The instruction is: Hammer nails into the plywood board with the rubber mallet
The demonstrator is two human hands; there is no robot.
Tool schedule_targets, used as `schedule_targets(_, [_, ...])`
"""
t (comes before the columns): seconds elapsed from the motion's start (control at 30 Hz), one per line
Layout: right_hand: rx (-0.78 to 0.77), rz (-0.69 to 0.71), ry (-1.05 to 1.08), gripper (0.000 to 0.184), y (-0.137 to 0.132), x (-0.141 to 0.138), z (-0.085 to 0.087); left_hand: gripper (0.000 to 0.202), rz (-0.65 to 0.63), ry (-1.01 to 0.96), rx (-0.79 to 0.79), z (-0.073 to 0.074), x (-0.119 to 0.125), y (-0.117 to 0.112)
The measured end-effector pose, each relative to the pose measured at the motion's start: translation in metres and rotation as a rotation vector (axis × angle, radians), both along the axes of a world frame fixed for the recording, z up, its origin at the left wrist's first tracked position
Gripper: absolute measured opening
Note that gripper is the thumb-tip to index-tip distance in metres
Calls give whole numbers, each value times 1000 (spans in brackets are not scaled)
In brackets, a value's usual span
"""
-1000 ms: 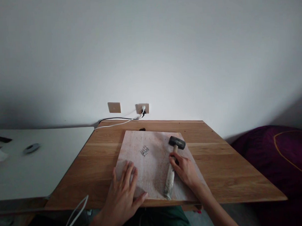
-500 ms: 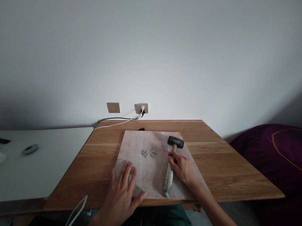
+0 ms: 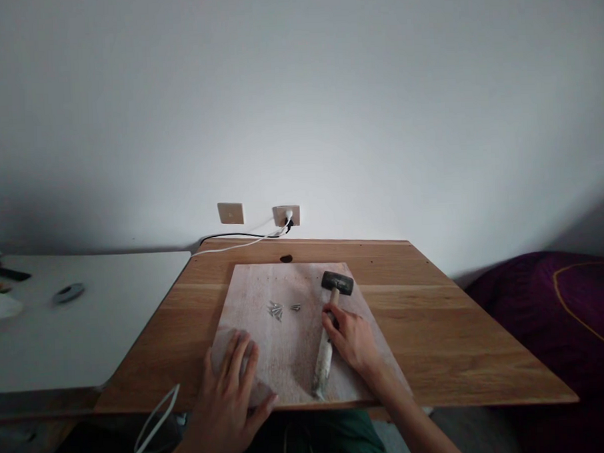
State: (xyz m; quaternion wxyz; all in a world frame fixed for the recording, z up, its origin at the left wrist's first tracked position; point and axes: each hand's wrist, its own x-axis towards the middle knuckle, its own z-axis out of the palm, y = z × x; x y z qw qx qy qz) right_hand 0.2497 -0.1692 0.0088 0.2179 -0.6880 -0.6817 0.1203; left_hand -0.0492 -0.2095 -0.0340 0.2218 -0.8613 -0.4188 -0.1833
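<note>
Holding a hammer (image 3: 337, 284), touching a board (image 3: 280, 351)
Our right hand (image 3: 354, 339) grips the handle (image 3: 322, 367); our left hand (image 3: 227, 397) has fingers (image 3: 249, 369) spread.

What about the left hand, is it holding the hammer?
No, the left hand rests on the board; the right hand holds the hammer.

R grip (image 3: 354, 340) rnd hammer (image 3: 323, 362)
</note>
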Motion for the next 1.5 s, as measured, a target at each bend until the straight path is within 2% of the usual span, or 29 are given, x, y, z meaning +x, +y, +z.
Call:
schedule_targets(0.1, [14,24,27,32,3,-11,1,68,6,8,7,2,-10,-1])
schedule_targets(0.17, [26,23,51,32,3,-9,-2,66,14,4,1,2,-8,0])
schedule_targets(0.37, [24,-44,85,39,-7,24,-9,69,-31,-11,-23,1,20,7])
schedule_targets(0.43, [13,-70,68,40,-9,28,-8,71,-52,-7,-23,2,24,9])
schedule_targets(0.6, [0,-40,-11,36,-3,5,2,71,-17,12,-28,2,7,7])
schedule_targets(0.77, [2,15,16,31,5,-15,7,69,19,-11,-16,2,-10,0])
schedule_targets(1.0, [10,-36,64,36,-3,16,-6,69,-37,-28,-60,1,12,7])
schedule_targets(1.13, [3,-92,26,33,-8,25,-7,71,-61,0,-51,2,20,12])
schedule_targets(1.33, [11,-16,-11,29,4,-7,3,70,-12,6,-49,4,-5,12])
schedule_targets(1.5, [25,16,-2,27,12,-24,2,68,19,2,-20,1,-21,8])
